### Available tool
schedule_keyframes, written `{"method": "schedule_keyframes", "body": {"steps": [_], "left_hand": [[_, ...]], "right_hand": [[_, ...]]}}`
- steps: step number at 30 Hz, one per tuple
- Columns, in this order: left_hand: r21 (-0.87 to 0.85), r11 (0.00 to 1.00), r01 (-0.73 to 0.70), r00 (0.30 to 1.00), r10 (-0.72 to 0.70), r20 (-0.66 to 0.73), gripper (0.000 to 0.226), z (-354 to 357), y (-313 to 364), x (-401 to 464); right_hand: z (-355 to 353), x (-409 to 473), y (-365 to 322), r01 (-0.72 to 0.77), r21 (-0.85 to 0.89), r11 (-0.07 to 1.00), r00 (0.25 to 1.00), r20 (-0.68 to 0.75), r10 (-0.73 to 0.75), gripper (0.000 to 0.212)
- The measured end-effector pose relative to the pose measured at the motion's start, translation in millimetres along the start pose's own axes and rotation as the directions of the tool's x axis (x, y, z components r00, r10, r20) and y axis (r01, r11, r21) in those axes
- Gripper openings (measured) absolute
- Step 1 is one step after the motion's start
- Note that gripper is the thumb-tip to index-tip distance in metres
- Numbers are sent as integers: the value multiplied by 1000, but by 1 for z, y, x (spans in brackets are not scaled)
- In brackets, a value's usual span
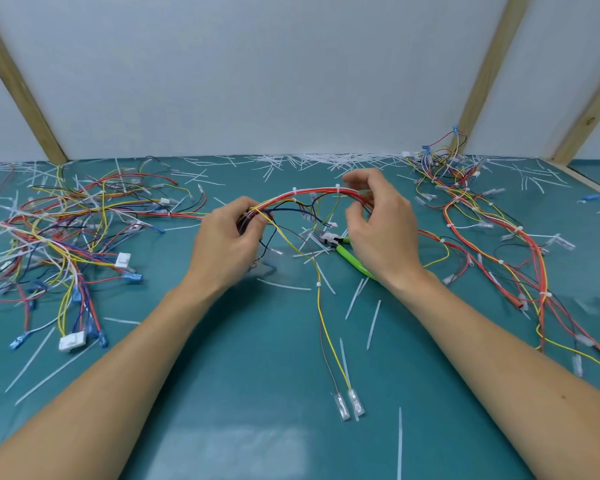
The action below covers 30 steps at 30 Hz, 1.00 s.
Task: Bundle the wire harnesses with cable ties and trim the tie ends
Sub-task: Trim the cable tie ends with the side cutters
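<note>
A wire harness of red, yellow and blue wires arches above the middle of the table, with white cable ties around it. My left hand grips its left end. My right hand pinches its right end between thumb and fingers. A yellow and a brown lead hang from it toward me and end in clear sleeved terminals. Green-handled cutters lie on the mat under my right hand, partly hidden by it.
A pile of wire harnesses covers the left of the teal mat, another pile the right. Loose white cable ties and trimmed ends lie scattered about and along the white back wall. Wooden struts stand at both sides.
</note>
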<state>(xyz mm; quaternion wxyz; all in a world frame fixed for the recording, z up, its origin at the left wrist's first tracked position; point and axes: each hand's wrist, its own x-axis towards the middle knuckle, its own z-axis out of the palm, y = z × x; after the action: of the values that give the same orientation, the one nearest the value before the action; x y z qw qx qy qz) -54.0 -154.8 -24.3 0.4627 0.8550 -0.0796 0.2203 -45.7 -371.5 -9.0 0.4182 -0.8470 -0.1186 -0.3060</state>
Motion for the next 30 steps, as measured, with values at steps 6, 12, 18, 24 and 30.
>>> {"method": "schedule_keyframes", "body": {"steps": [6, 12, 18, 24, 30], "left_hand": [[-70, 994, -89, 993, 93, 66, 19, 2, 4, -4], [-90, 984, -156, 986, 160, 46, 14, 7, 11, -9], [-47, 988, -150, 988, 148, -48, 11, 2, 9, -4], [-72, 994, -77, 997, 77, -9, 3, 1, 7, -3], [-444, 877, 183, 983, -153, 104, 15, -5, 8, 2]], "right_hand": [[1, -3, -11, 290, -103, 951, 957, 51, -286, 28], [1, -4, -9, 273, -71, 960, 959, 106, -264, 7], [4, -2, -3, 185, -65, 981, 983, 20, -184, 8], [4, 0, -3, 118, -80, 990, 991, -54, -123, 10], [4, 1, 2, 96, -136, 986, 995, 47, -90, 11]]}}
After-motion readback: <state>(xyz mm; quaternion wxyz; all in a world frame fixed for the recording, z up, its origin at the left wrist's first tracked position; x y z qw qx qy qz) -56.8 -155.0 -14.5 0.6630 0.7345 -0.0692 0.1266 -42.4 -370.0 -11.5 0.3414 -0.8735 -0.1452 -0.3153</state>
